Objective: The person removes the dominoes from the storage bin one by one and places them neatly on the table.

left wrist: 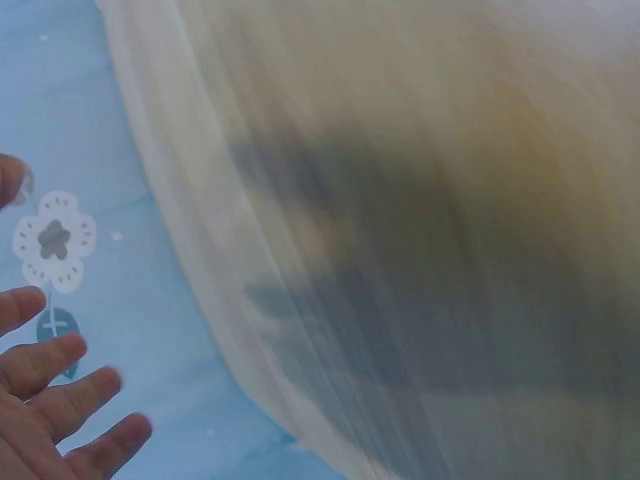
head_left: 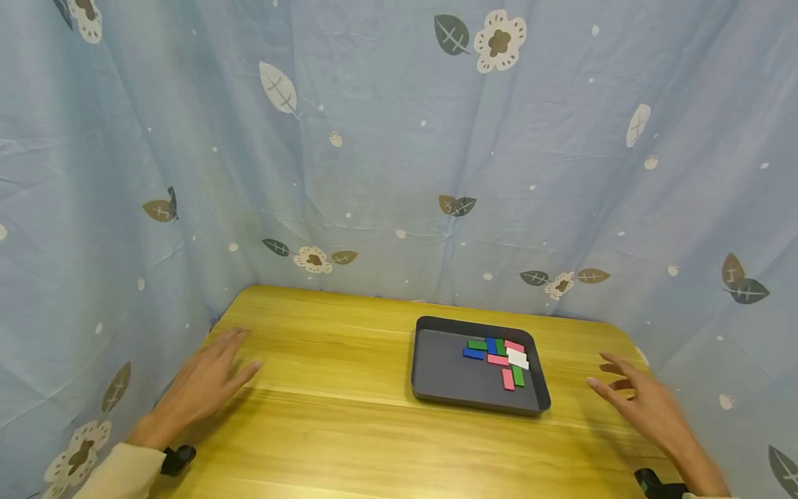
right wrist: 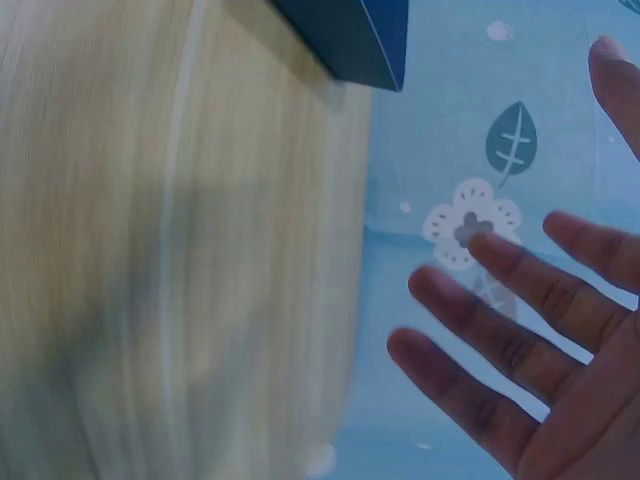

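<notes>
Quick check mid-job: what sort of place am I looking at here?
Probably a small screened-off work booth, though the cloth hides whatever lies beyond. Blue flowered cloth hangs behind and along both sides of a wood-grain table, where a dark tray holds small coloured blocks.
</notes>
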Demonstrator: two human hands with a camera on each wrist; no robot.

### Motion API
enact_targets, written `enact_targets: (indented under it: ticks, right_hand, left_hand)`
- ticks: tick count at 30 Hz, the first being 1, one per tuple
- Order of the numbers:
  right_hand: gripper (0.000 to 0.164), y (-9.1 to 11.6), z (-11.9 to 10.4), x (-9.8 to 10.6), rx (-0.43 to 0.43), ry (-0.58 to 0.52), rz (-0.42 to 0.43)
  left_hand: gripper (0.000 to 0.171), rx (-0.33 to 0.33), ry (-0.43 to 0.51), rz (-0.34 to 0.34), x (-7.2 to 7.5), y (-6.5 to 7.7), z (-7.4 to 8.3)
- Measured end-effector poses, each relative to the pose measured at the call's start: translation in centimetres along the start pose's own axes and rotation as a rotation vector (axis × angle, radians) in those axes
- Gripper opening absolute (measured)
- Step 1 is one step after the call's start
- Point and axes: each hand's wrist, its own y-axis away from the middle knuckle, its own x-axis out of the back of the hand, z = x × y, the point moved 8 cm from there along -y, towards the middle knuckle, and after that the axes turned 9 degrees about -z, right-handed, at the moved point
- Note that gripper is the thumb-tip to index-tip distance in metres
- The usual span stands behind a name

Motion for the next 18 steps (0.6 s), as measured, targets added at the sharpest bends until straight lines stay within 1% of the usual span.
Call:
enact_targets:
  ticks: [2, 6, 8, 11, 13, 18]
  right_hand:
    - [0.072, -0.3, 0.2, -0.6, 0.017, -0.064, -0.001]
    - [0.066, -0.7, 0.7, -2.0, 0.033, -0.196, -0.046]
    - [0.064, -0.9, 0.9, -2.8, 0.041, -0.252, -0.068]
    - [0.063, -1.2, 1.2, -3.9, 0.027, -0.335, -0.097]
    - [0.062, -1.4, 1.4, -4.6, 0.012, -0.416, -0.118]
    - [0.063, -2.0, 1.9, -6.0, -0.033, -0.592, -0.160]
  left_hand:
    - [0.066, -0.001, 0.052, 0.007, 0.0, -0.4, 0.3]
    - [0.065, 0.028, 0.149, -0.043, -0.6, -1.1, 1.0]
    - [0.067, 0.047, 0.189, -0.082, -1.0, -1.5, 1.3]
    - [0.067, 0.050, 0.235, -0.112, -1.6, -2.1, 2.0]
    - [0.065, 0.045, 0.266, -0.127, -2.1, -2.5, 2.6]
    - [0.061, 0.016, 0.326, -0.137, -3.2, -3.6, 4.2]
